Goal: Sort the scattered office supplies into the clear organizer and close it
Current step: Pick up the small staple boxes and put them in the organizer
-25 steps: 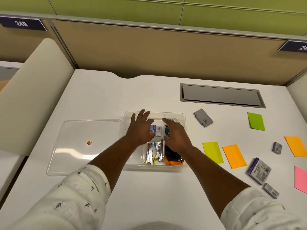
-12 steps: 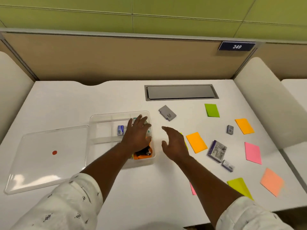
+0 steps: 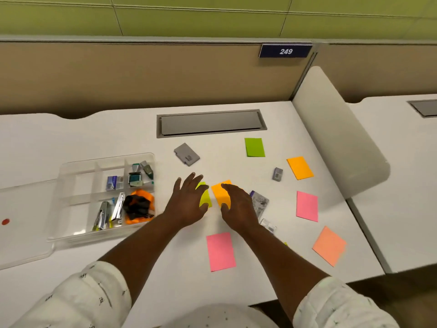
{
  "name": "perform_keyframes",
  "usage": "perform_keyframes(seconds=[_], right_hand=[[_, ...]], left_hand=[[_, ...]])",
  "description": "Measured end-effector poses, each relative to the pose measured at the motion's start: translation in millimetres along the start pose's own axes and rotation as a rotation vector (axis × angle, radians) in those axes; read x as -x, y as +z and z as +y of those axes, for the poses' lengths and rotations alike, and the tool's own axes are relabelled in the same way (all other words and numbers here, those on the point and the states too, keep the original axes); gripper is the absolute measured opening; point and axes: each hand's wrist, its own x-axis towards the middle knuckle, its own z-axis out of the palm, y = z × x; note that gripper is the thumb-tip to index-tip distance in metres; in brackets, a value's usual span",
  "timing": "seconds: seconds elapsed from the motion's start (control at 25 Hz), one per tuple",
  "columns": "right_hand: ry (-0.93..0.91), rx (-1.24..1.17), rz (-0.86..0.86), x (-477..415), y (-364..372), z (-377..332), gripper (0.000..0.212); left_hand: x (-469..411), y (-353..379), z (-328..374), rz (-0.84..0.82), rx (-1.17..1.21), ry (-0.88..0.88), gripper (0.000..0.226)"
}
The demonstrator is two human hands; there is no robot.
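Left hand point(image 3: 189, 204) spread, empty, over yellow note point(image 3: 205, 196) | right hand point(image 3: 237, 205) spread, empty, over orange note point(image 3: 221, 191) | notes likely thin, limp: lift by an edge.

White sleeves point(image 3: 78, 301) with small dark print, rolled above bare forearms.

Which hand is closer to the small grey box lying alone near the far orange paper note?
Right. The right hand is below and left of the small grey box, apart from it. The left hand is farther left, over the yellow-green paper note.
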Motion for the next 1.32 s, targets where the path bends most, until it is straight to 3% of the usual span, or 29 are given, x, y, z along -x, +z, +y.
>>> perform_keyframes(seconds=[0.32,0.56,0.92,1.32], right_hand=[[0.053,0.035,-0.023,-2,-67,94,0.063],[0.071,0.03,0.0,-8,-97,133,0.06],[0.137,0.058,-0.002,-28,-106,166,0.06],[0.262,0.071,-0.056,-70,-95,186,0.075]], left_hand=[[-26,39,95,-0.089,-0.025,0.046,0.062],[-42,66,140,-0.159,-0.072,0.25,0.067],[-65,84,166,-0.148,-0.018,0.429,0.033],[-89,65,156,0.124,0.307,0.115,0.033]])
